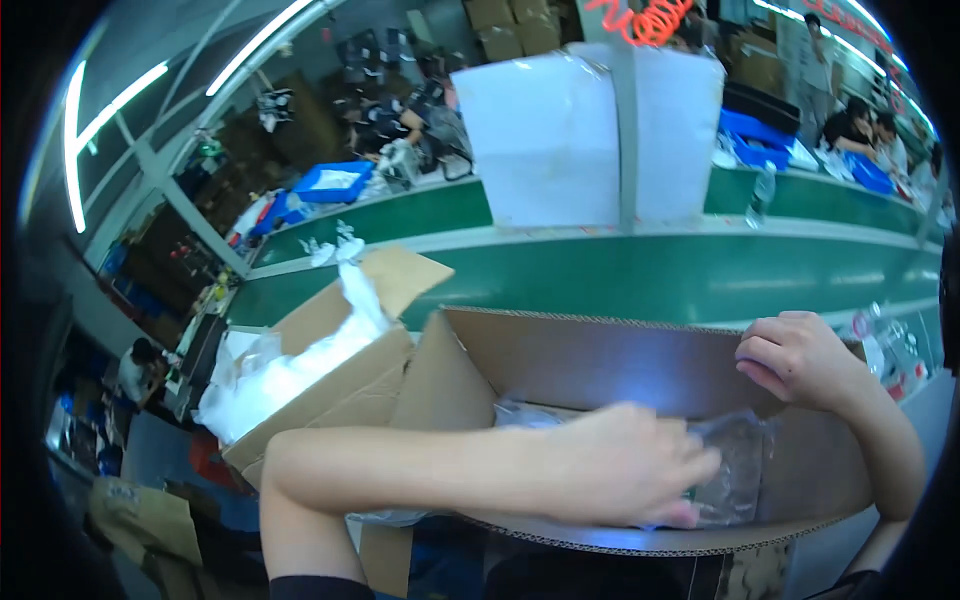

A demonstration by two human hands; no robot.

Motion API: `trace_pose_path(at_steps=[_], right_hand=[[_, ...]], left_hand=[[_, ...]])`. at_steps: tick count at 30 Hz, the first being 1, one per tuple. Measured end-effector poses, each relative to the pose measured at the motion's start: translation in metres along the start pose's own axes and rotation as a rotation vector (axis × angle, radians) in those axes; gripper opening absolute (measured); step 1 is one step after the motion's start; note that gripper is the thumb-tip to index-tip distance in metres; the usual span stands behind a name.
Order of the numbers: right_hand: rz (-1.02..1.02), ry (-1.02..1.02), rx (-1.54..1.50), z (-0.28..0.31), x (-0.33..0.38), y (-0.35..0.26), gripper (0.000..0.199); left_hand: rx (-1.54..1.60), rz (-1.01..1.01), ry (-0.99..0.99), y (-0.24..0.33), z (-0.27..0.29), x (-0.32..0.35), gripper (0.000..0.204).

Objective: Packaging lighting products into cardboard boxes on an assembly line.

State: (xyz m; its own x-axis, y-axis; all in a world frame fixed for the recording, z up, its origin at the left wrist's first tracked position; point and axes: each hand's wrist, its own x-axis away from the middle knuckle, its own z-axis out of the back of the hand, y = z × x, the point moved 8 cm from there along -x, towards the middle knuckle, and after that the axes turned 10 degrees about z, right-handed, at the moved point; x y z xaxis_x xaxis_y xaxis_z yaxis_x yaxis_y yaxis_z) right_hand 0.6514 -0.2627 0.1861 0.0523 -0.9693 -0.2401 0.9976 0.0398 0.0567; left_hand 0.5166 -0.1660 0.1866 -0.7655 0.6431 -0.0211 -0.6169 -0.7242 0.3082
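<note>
Far left there's a carton (345, 405) stuffed with white plastic (290, 390). Then the open box (590, 350), long axis side to side. Left hand (625, 465) is over it, too blurred to tell if it's grabbing anything. Clear plastic bag (736, 465) is inside, just right of that hand. Right hand (797, 357) is farther off, curled at the far rim, grip unclear.

A blurred left hand (632, 466) points toward 3 o'clock, elbow (292, 468) bent; the right hand (803, 352), fingers (762, 352) curled, is at the left's 2 o'clock.
</note>
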Motion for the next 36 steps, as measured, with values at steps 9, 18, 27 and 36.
trace_pose_path(at_steps=[9,18,27,36], right_hand=[[0.046,0.170,0.120,-0.012,-0.038,0.014,0.058],[-0.119,-0.079,0.038,-0.044,-0.030,0.019,0.042],[-0.182,-0.119,-0.025,-0.043,-0.025,0.019,0.028],[-0.094,-0.129,-0.023,-0.050,-0.026,0.020,0.033]], left_hand=[[-0.352,0.178,0.416,-0.121,0.033,-0.006,0.049],[-0.149,0.298,0.095,-0.144,-0.005,-0.005,0.036],[-0.118,0.283,0.082,-0.137,-0.004,-0.003,0.034],[-0.131,0.317,0.054,-0.140,-0.002,-0.002,0.038]])
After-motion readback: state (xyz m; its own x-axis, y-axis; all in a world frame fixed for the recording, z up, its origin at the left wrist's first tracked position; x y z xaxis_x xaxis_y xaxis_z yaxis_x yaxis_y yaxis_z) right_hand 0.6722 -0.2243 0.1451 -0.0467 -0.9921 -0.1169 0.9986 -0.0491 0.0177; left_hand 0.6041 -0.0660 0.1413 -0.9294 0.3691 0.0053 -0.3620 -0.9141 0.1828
